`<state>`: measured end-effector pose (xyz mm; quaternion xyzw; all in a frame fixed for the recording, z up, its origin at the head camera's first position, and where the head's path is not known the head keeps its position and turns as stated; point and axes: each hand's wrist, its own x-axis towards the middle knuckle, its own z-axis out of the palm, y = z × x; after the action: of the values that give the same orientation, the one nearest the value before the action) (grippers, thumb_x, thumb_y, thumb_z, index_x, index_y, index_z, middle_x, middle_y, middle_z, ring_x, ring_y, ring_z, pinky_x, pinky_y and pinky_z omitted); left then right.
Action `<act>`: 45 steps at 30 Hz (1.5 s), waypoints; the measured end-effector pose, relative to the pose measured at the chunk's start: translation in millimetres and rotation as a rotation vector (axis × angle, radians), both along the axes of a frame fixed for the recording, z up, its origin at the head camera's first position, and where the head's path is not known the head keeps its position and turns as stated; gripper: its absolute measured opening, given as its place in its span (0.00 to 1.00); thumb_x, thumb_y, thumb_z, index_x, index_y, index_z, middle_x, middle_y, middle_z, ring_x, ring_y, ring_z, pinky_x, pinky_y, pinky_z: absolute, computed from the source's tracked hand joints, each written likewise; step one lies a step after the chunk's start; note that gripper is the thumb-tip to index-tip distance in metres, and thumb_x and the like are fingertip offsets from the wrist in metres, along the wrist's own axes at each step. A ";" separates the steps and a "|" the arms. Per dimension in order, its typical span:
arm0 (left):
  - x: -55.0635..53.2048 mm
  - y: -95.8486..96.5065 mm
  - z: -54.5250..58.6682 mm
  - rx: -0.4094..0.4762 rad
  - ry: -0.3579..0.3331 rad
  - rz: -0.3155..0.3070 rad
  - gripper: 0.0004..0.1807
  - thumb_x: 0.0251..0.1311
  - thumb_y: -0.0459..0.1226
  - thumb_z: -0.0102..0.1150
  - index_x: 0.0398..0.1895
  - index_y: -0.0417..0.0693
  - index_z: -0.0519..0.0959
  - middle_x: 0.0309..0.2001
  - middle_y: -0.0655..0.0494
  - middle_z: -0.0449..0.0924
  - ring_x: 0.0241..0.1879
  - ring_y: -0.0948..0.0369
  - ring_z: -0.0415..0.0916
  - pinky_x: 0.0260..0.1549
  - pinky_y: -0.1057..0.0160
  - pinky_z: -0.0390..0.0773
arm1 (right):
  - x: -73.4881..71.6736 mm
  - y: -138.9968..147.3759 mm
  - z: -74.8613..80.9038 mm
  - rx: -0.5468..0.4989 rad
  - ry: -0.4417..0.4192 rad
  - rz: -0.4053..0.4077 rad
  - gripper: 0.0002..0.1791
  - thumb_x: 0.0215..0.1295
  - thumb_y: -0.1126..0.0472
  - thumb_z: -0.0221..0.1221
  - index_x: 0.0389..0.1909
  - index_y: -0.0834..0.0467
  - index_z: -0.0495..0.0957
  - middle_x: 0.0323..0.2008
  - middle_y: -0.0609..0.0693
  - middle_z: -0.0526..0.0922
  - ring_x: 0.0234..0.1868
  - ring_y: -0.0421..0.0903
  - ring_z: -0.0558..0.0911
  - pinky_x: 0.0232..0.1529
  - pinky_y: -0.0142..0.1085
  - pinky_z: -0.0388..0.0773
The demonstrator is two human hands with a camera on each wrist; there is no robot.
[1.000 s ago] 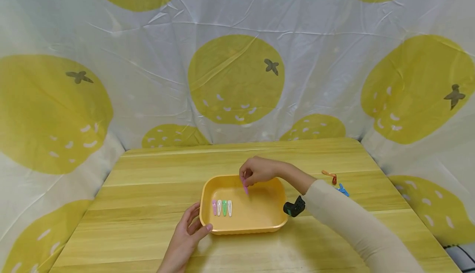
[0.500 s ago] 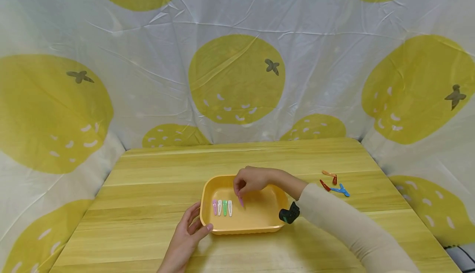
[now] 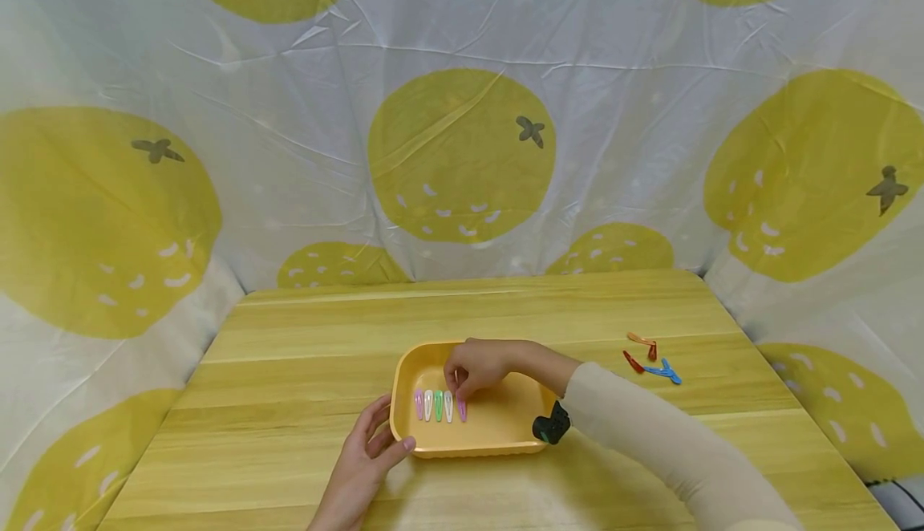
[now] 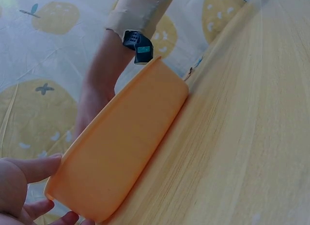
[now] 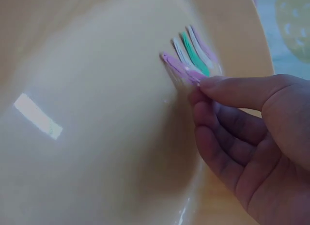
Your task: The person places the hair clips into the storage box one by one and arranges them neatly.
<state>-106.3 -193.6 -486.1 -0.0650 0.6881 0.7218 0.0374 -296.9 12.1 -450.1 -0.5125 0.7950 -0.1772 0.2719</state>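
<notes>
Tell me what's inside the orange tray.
Five hair clips, left to right: pink, white, green, white, pink. The right hand pinches the last clip, hiding part of the tray behind it.

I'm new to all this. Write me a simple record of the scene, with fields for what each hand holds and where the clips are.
Left hand: holds the near left corner of the yellow tray
Right hand: pinches a purple clip at the row's right end
Rest of row, from left: another purple clip, white clip, green clip, second white clip
Outside tray: orange clip, red clip, blue clips, on the table to the right
</notes>
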 end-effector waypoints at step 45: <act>0.1 0.3 0.1 -0.013 0.005 -0.003 0.44 0.63 0.33 0.72 0.78 0.41 0.57 0.73 0.36 0.61 0.70 0.38 0.65 0.58 0.54 0.78 | 4.2 8.0 25.5 0.103 0.105 0.002 0.02 0.67 0.63 0.68 0.37 0.56 0.84 0.30 0.38 0.80 0.30 0.36 0.77 0.34 0.29 0.74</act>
<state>-106.2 -193.3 -486.0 -0.0626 0.6928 0.7175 0.0364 -292.8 20.1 -424.6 -0.5072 0.8158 -0.1085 0.2559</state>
